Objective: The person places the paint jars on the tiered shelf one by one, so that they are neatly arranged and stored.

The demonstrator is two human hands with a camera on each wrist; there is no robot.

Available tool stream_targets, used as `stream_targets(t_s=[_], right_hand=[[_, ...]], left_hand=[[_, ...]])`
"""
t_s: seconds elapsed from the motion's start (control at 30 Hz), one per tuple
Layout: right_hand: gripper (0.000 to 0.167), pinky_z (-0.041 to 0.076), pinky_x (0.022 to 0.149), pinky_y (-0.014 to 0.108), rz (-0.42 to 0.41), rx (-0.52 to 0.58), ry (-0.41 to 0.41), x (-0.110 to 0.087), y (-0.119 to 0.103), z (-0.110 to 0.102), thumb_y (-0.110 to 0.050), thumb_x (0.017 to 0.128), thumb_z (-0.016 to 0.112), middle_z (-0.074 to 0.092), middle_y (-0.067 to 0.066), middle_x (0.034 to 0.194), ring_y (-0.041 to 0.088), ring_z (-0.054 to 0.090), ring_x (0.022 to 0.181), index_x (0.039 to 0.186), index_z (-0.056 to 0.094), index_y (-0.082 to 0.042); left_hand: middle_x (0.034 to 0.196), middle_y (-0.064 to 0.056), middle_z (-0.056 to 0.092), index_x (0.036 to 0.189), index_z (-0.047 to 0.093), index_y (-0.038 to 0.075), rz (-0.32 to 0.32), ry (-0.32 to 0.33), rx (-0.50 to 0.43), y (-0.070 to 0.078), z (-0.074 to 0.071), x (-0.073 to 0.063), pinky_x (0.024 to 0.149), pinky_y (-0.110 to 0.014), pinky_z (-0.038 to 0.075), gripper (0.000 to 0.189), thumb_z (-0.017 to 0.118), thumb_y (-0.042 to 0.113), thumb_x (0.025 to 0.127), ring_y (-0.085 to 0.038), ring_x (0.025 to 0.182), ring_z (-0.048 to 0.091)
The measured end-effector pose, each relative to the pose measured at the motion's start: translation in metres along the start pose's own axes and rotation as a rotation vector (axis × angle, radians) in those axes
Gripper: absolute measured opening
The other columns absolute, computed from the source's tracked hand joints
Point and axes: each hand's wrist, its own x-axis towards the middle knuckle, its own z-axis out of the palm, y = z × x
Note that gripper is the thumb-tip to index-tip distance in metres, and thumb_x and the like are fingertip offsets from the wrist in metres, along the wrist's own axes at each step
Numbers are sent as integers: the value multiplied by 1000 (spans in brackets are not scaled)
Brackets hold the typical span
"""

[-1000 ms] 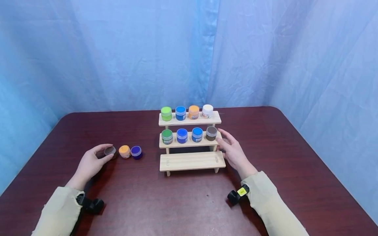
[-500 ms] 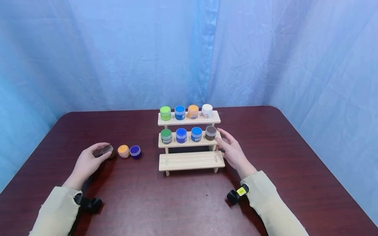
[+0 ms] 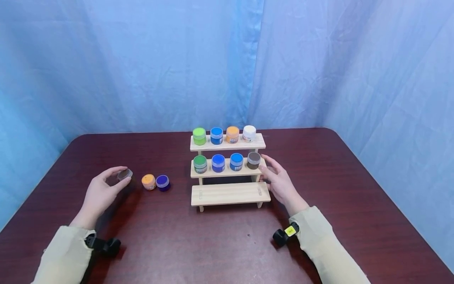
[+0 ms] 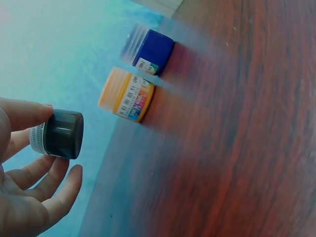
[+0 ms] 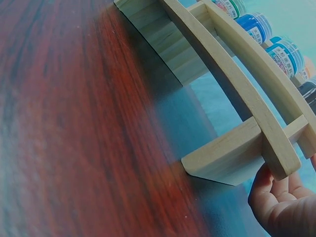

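My left hand [image 3: 102,193] pinches a small dark paint jar [image 3: 125,174] between thumb and fingers. In the left wrist view the dark jar [image 4: 64,133] appears above the table, its lid side toward the palm. Just right of it, an orange paint jar [image 3: 149,182] and a purple paint jar [image 3: 163,183] stand on the table. At centre is a three-tier wooden rack [image 3: 230,194]. My right hand [image 3: 281,185] grips its right end near the middle tier; the right wrist view shows fingers [image 5: 284,190] behind the shelf end, partly hidden.
The top tier bears light green [image 3: 199,136], blue, orange and white jars. On the middle tier stand green, two blue and dark brown [image 3: 253,160] jars. The bottom tier's bare wood shows. A blue curtain [image 3: 159,71] hangs behind the dark red table [image 3: 213,244].
My left hand has drawn the dark jar leftward and up, away from the orange jar. The right hand stays at the rack's end.
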Motion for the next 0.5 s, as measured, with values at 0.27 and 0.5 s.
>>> stream_targets(t_s=[0.27,0.5], right_hand=[[52,50,68,23,4,-4,2,-1,1,-1,-17,99,47,48,8,117,10,51,81,149,30,-19],[52,50,68,23,4,7,-4,0,0,0,-18,100,47,49,6,115,9,51,81,149,29,-18]], left_hand=[[113,-6,62,123,62,15,64,144,-32,-31,10,8,66,-9,43,44,67,38,87,7,87,52],[111,8,60,125,61,25,104,184,-106,-55,18,16,70,-3,47,44,68,40,85,12,90,56]])
